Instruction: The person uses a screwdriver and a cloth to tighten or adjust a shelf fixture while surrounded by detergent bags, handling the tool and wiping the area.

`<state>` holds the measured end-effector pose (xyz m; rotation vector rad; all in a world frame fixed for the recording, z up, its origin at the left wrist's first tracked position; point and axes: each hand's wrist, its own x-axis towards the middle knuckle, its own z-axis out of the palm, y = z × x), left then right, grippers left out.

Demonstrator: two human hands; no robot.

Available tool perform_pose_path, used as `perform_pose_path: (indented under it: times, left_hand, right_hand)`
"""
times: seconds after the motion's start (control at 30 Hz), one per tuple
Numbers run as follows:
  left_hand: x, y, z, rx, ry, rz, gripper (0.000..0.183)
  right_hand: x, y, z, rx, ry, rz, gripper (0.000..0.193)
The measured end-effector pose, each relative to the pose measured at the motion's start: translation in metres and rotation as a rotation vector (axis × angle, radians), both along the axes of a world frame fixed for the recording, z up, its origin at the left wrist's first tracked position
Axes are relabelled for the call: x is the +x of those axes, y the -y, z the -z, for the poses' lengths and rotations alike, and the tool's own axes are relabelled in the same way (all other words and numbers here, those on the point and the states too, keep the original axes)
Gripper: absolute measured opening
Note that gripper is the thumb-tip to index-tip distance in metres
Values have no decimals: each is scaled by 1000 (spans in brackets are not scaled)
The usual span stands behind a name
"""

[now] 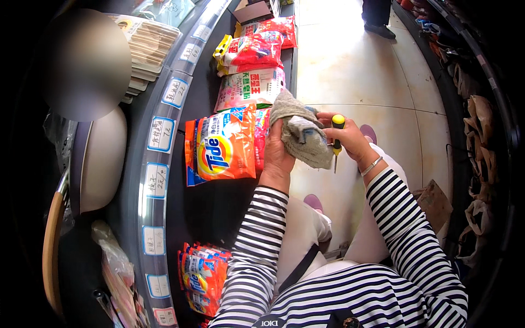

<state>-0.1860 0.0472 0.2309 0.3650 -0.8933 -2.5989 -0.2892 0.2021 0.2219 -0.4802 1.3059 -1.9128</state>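
Observation:
My left hand [279,156] is closed around a crumpled grey-beige rag [314,150], its folds lifted in front of my body. Between the fingers of my right hand [354,143] is a small screwdriver [337,134] with a yellow and black handle, its thin shaft pointing down. The tips of some right fingers touch the rag's edge. Just left of my left hand lies an orange bag of washing powder [224,145] on the dark shelf, with a pink bag partly hidden behind it.
Farther along the shelf lie a pale green bag [251,90] and red bags [254,50]. Small orange packets [202,276] sit near my left forearm. A pan [98,158] rests on the upper left shelf above price tags. Another person's shoe [380,30] stands on the tiled aisle.

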Motion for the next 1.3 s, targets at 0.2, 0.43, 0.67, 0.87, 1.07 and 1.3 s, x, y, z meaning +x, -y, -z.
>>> perform_pose_path:
  times: [0.2,0.43,0.67,0.87,1.07,1.3]
  left_hand:
    - [20,-24,-2,-26,43,-16,59]
    - [35,-11,15,-385,284,-58,55]
    - [27,3,21,-247,358,-80,53]
    - [25,15,17,-40,86,45,51]
    - [33,9,-8,-52,42,166,51]
    - [113,57,-14,-142,307,-216,49]
  right_hand:
    - [5,2,13,162,-231,120,26]
    - [-8,-23,6,-78,170,231,10]
    - [-11,-31,5,80,-3,190,16]
    - [9,-18,-4,228,-185,-113,46]
    - [17,-8,2,189,-158,46,19]
    - [1,-11,-7,-113,132,366,8]
